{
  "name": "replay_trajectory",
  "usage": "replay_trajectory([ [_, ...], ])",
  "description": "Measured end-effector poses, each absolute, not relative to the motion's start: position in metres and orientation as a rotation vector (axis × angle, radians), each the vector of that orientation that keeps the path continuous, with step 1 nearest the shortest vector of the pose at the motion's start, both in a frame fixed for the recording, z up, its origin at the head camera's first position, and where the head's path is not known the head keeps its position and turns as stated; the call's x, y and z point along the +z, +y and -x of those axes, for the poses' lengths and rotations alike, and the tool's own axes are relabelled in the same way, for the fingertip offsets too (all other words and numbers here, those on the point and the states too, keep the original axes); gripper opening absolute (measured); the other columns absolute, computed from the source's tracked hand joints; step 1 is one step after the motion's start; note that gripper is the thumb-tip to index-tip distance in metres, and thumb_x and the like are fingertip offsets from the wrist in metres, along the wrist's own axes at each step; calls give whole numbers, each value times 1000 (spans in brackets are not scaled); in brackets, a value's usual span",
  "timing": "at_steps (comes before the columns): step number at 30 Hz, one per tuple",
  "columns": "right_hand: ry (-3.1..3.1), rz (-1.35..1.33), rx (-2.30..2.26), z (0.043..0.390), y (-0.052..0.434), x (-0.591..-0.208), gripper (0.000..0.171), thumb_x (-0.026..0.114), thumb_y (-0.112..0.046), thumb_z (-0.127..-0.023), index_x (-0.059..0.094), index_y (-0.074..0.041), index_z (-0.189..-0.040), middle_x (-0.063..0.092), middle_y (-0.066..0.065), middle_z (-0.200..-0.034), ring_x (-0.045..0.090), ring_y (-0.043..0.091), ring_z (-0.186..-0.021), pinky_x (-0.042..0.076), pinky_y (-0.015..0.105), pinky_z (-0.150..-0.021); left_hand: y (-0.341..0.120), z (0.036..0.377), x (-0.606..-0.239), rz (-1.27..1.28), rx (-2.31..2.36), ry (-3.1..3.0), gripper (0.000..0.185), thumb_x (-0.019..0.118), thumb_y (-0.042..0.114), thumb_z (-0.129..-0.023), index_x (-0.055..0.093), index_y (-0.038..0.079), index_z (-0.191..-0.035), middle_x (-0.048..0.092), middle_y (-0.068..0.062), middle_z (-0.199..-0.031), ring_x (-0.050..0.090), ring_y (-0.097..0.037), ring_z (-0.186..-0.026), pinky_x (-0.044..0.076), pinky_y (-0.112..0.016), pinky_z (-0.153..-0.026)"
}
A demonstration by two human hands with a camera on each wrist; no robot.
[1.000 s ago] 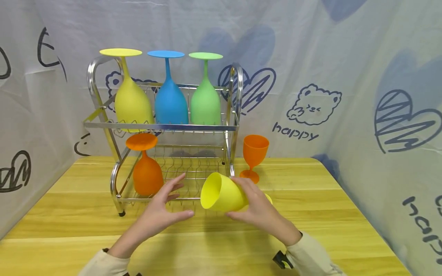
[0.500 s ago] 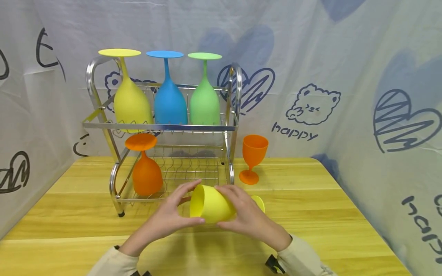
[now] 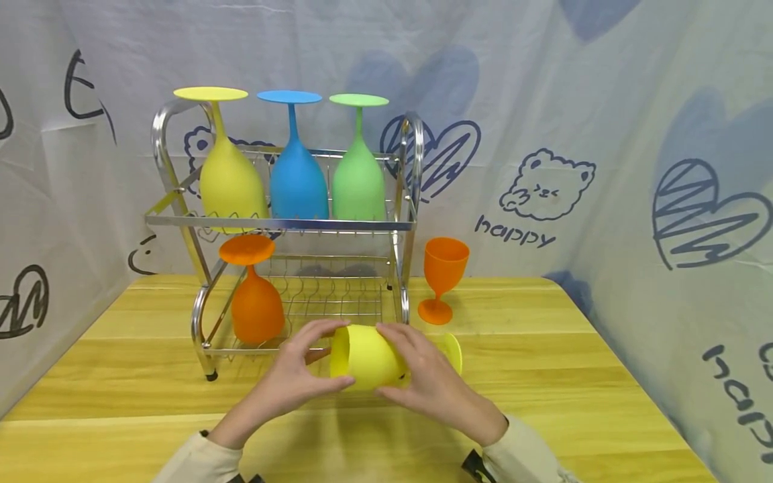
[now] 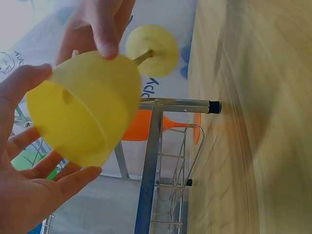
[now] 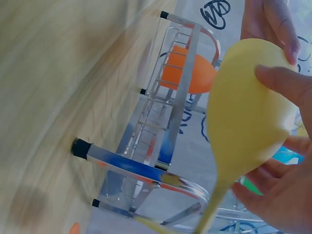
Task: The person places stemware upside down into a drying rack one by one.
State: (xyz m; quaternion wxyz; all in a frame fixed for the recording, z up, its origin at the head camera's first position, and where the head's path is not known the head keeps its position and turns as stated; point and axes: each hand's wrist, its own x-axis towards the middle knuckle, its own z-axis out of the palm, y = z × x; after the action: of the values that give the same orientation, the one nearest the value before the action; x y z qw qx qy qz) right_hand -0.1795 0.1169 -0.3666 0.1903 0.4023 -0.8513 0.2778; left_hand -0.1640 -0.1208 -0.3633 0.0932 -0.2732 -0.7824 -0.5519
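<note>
A yellow goblet (image 3: 368, 355) lies on its side in the air just above the wooden table (image 3: 543, 376), mouth to the left and foot (image 3: 451, 350) to the right. My left hand (image 3: 302, 369) grips the bowl at its rim. Over the bowl's right half curls my right hand (image 3: 423, 382). The left wrist view shows the same goblet (image 4: 87, 112) with my left fingers (image 4: 44, 185) under it and my right fingers (image 4: 100, 24) on top. In the right wrist view the bowl (image 5: 248, 112) sits between my right fingers (image 5: 285, 87) and the left hand (image 5: 270, 19).
Right behind the hands stands a two-tier chrome rack (image 3: 284, 223). Its top tier holds inverted yellow (image 3: 231, 178), blue (image 3: 298, 181) and green (image 3: 358, 181) goblets; an inverted orange goblet (image 3: 255, 298) is on the lower tier. An upright orange goblet (image 3: 443, 275) stands to the rack's right. Cloth walls surround the table.
The yellow goblet has moved left and a little lower, toward the rack's front. My left hand, apart from it a second ago, now grips its rim.
</note>
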Motion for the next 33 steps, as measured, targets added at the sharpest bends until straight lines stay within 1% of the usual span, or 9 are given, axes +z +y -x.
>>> replay_trajectory([
  [3, -2212, -1129, 848, 180, 118, -364, 81, 89, -12, -66, 49, -1, -135, 50, 18, -131, 53, 34, -116, 51, 46, -93, -122, 164, -362, 719, -1711, -2251, 68, 83, 3, -74, 52, 3, -134, 49, -16, -134, 47, -37, -120, 51, -39, -93],
  [8, -1840, -1155, 981, 181, 119, -361, 43, 75, -19, -86, 57, 4, -118, 55, 17, -114, 57, 31, -101, 50, 29, -93, -125, 162, -359, 556, -1894, -2117, 67, 76, -5, -79, 45, 0, -139, 45, -15, -138, 46, -28, -122, 49, -35, -95],
  [10, -1774, -1154, 1009, 181, 120, -361, 37, 66, -26, -93, 58, 5, -112, 56, 16, -107, 57, 29, -96, 48, 24, -93, -125, 160, -358, 513, -1989, -2028, 64, 69, -7, -83, 42, 0, -141, 43, -14, -138, 46, -23, -121, 50, -31, -94],
  [14, -1821, -1110, 1107, 179, 121, -362, 31, 69, -18, -90, 59, 4, -111, 61, 14, -103, 60, 27, -93, 49, 25, -91, -122, 158, -358, 470, -2229, -1810, 59, 57, -4, -89, 36, 4, -144, 41, -11, -138, 48, -18, -117, 50, -21, -86],
  [17, -1929, -1068, 1322, 177, 120, -362, 35, 69, -3, -85, 56, 5, -117, 62, 16, -108, 61, 27, -98, 50, 30, -92, -118, 155, -358, 451, -2438, -1660, 55, 54, 5, -91, 36, 9, -143, 42, -9, -135, 49, -16, -109, 49, -22, -83],
  [21, -1988, -1006, 1743, 176, 119, -358, 49, 64, 5, -87, 45, 9, -132, 55, 25, -122, 57, 23, -111, 49, 36, -96, -113, 154, -358, 492, -2615, -1543, 50, 53, 17, -92, 38, 12, -139, 43, -10, -132, 51, -17, -109, 49, -28, -92],
  [24, -1953, -969, 1998, 177, 117, -353, 59, 64, -4, -90, 36, 9, -140, 47, 28, -134, 53, 18, -118, 47, 36, -99, -110, 155, -359, 541, -2681, -1521, 50, 50, 22, -93, 38, 11, -140, 44, -11, -133, 50, -19, -114, 46, -33, -99],
  [27, -1906, -945, 2164, 178, 114, -348, 70, 68, -16, -90, 31, 8, -144, 42, 25, -140, 49, 17, -124, 44, 34, -102, -107, 155, -360, 568, -2725, -1530, 50, 49, 24, -93, 36, 10, -140, 44, -10, -134, 48, -20, -116, 44, -34, -100],
  [33, -1814, -968, 2338, 180, 108, -342, 77, 75, -27, -85, 33, 3, -143, 47, 14, -136, 49, 23, -122, 45, 34, -101, -100, 152, -361, 578, -2774, -1537, 47, 48, 25, -94, 38, 9, -137, 45, -9, -130, 48, -19, -114, 44, -35, -99],
])
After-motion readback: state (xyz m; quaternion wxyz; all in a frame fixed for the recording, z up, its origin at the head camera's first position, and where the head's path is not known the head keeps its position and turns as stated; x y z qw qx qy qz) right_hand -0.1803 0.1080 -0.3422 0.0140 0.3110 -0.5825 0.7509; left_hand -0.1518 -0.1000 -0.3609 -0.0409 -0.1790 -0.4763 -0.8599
